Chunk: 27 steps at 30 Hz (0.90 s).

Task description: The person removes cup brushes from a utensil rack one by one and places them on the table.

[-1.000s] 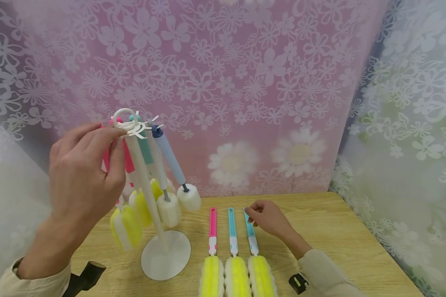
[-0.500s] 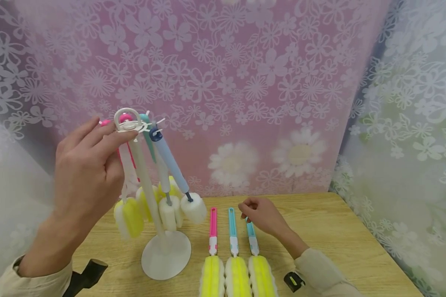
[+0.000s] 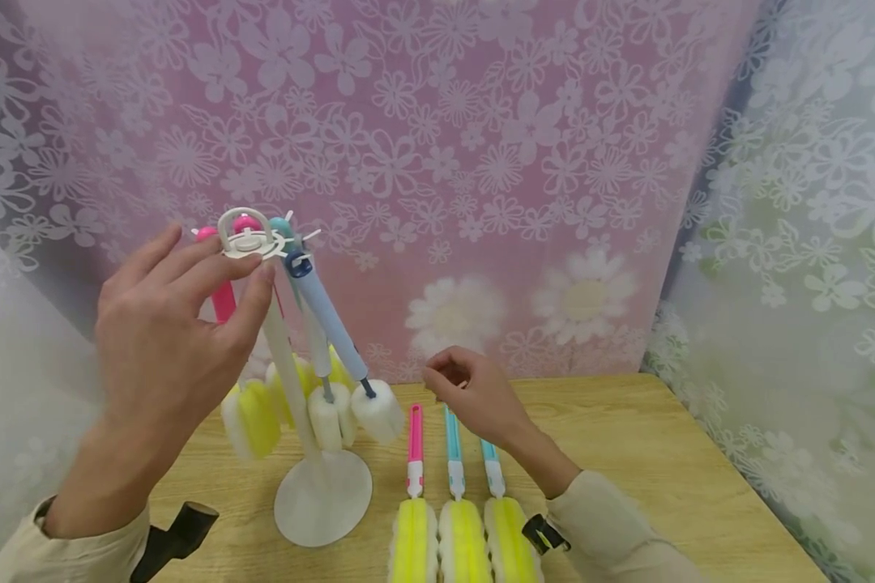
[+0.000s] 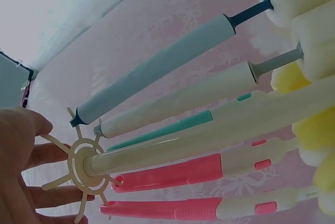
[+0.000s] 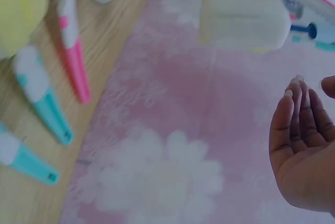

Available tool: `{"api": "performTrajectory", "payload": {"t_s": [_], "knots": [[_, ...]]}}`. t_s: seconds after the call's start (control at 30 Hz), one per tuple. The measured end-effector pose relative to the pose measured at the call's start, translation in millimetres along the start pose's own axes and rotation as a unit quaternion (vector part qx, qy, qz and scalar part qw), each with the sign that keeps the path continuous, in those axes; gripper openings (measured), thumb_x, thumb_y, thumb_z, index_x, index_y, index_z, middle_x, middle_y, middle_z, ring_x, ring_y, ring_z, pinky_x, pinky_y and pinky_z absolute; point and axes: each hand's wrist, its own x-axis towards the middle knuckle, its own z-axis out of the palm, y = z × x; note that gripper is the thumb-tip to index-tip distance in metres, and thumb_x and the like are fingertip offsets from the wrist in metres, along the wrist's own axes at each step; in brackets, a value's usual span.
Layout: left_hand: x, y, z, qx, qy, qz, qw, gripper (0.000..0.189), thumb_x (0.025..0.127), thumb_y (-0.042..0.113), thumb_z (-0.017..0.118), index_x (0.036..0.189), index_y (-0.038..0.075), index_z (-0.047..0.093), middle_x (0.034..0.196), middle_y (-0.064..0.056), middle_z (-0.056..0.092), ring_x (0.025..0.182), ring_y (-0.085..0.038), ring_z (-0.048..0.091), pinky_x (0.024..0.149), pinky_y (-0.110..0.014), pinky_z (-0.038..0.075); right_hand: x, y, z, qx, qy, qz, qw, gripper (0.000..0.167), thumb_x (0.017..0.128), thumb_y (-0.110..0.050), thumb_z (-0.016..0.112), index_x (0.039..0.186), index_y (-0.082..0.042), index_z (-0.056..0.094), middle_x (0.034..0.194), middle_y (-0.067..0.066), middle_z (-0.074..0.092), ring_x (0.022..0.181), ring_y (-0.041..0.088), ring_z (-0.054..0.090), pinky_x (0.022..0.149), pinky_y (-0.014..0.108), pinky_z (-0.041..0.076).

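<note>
A white drying rack (image 3: 323,500) stands tilted, hung with several sponge bottle brushes. My left hand (image 3: 178,328) grips its hooked top ring (image 4: 90,166), with the thumb by one hook and fingers behind others. From the hooks hang a light blue-handled brush (image 4: 157,72), a whitish-handled one (image 4: 183,98), a teal one (image 4: 188,125) and two pink ones (image 4: 178,173). My right hand (image 3: 481,398), loosely curled and holding nothing, is over the handles of brushes lying on the table. These are a pink-handled brush (image 3: 416,444) and two teal-handled brushes (image 3: 454,445), with yellow-and-white sponge heads.
The wooden table (image 3: 598,453) ends at the back against a pink flowered curtain (image 3: 525,267). Another flowered curtain (image 3: 831,324) hangs along the right. Black wrist mounts (image 3: 182,530) sit at both sleeves.
My right hand has left the rightmost teal handle and moved left and up toward the rack. Under my left hand the rack's ring and hanging brushes have turned slightly.
</note>
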Motion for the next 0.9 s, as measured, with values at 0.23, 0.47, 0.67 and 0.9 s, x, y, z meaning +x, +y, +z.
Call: {"api": "performTrajectory", "payload": {"t_s": [0.23, 0.47, 0.67, 0.9], "knots": [[-1.4, 1.3, 1.8, -0.002, -0.004, 0.006, 1.0, 0.032, 0.09, 0.029, 0.058, 0.096, 0.002, 0.074, 0.104, -0.016, 0.07, 0.118, -0.033, 0.054, 0.105, -0.045, 0.034, 12.7, -37, 25, 0.009, 0.055, -0.117, 0.9915, 0.021, 0.089, -0.022, 0.067, 0.109, -0.015, 0.065, 0.091, -0.005, 0.062, 0.08, 0.008, 0.058, 0.07, 0.03, 0.052], [-3.1, 3.5, 3.5, 0.013, 0.001, 0.0, 0.9999, 0.036, 0.092, 0.032, 0.053, 0.095, 0.002, 0.074, 0.106, -0.015, 0.069, 0.122, -0.033, 0.051, 0.099, -0.055, 0.036, 28.2, -59, 47, -0.013, 0.101, -0.14, 0.9849, 0.034, 0.081, -0.033, 0.076, 0.109, -0.016, 0.065, 0.097, -0.01, 0.06, 0.084, 0.008, 0.056, 0.072, 0.025, 0.05], [-2.5, 3.3, 2.5, 0.025, 0.002, -0.006, 0.9997, 0.038, 0.092, 0.033, 0.051, 0.094, 0.002, 0.073, 0.107, -0.015, 0.069, 0.124, -0.033, 0.049, 0.095, -0.059, 0.037, 36.9, -73, 60, -0.024, 0.106, -0.115, 0.9874, 0.032, 0.082, -0.037, 0.074, 0.107, -0.017, 0.065, 0.094, -0.01, 0.061, 0.084, 0.009, 0.057, 0.073, 0.031, 0.05], [-3.2, 3.4, 2.5, 0.031, -0.003, -0.006, 0.9995, 0.038, 0.093, 0.033, 0.05, 0.096, 0.002, 0.073, 0.11, -0.015, 0.068, 0.125, -0.033, 0.048, 0.095, -0.06, 0.037, 36.4, -79, 64, -0.031, 0.131, -0.098, 0.9861, 0.025, 0.085, -0.035, 0.072, 0.101, -0.016, 0.067, 0.092, -0.009, 0.063, 0.083, 0.006, 0.057, 0.067, 0.029, 0.049]]}}
